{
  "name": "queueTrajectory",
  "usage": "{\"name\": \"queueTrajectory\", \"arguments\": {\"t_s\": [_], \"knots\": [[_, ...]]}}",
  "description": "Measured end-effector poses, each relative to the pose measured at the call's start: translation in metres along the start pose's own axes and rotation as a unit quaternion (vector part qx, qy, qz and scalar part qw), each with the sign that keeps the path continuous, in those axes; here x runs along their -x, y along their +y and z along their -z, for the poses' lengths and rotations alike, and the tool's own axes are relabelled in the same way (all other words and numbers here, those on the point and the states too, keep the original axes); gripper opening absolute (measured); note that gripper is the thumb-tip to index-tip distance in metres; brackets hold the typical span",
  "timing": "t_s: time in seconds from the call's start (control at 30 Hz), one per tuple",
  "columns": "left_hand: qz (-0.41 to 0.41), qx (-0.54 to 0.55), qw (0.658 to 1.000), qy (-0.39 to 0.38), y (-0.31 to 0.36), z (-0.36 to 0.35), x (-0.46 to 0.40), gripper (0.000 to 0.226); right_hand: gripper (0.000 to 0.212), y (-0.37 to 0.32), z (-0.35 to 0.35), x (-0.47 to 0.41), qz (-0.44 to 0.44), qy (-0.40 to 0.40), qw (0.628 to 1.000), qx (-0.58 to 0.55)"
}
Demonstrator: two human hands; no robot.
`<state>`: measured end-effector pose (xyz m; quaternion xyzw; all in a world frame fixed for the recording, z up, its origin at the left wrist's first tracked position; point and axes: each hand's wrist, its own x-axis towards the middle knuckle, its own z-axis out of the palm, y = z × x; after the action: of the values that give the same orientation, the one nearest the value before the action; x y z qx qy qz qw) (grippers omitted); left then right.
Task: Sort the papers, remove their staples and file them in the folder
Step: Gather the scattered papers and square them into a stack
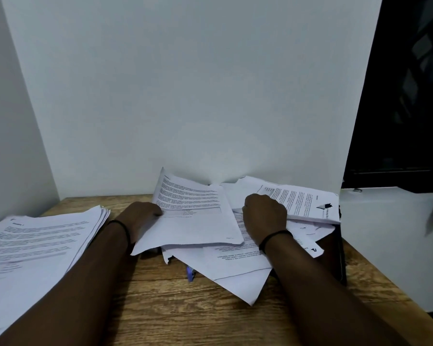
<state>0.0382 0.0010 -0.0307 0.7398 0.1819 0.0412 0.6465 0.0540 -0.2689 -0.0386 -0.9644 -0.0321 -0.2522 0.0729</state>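
A: Papers [235, 250] lie in a loose heap at the middle and right of the wooden table [175, 308], pushed up against the far wall [185, 83]. A neater stack [33, 248] sits at the near left, running off the table's left edge.

B: And the hands?

A: The left hand [141, 216] pinches the left edge of a printed sheaf [193, 216], thumb on top, its far corner tilted up against the wall. The right hand [265, 218] rests knuckles-up on the heap with fingers curled under; whether it grips a sheet I cannot tell.

B: Any folder?

A: A dark edge [340, 255] shows under the heap's right side, at the table's right edge; it may be the folder, but I cannot be sure. A booklet [308, 203] lies on top there, overhanging it.

B: Open room?

A: Bare wood between the forearms and along the near edge. A small blue object [190, 272] pokes out from under the heap's near edge. One sheet's corner [250, 295] points toward the near side.
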Motion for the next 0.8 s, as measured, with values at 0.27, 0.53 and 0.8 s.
{"name": "queueTrajectory", "arguments": {"t_s": [0.27, 0.53, 0.8], "knots": [[-0.056, -0.025, 0.998, -0.016, 0.005, 0.002, -0.002, 0.014, 0.026, -0.004, 0.009, -0.008, -0.099, 0.089, 0.989, -0.068], [0.014, -0.001, 0.999, -0.048, 0.000, 0.002, -0.002, 0.017, 0.035, -0.007, 0.014, -0.006, -0.015, 0.228, 0.943, -0.244], [-0.004, 0.002, 0.998, -0.065, -0.003, 0.001, -0.001, 0.032, 0.035, -0.036, 0.010, -0.005, 0.184, 0.245, 0.896, -0.320]]}}
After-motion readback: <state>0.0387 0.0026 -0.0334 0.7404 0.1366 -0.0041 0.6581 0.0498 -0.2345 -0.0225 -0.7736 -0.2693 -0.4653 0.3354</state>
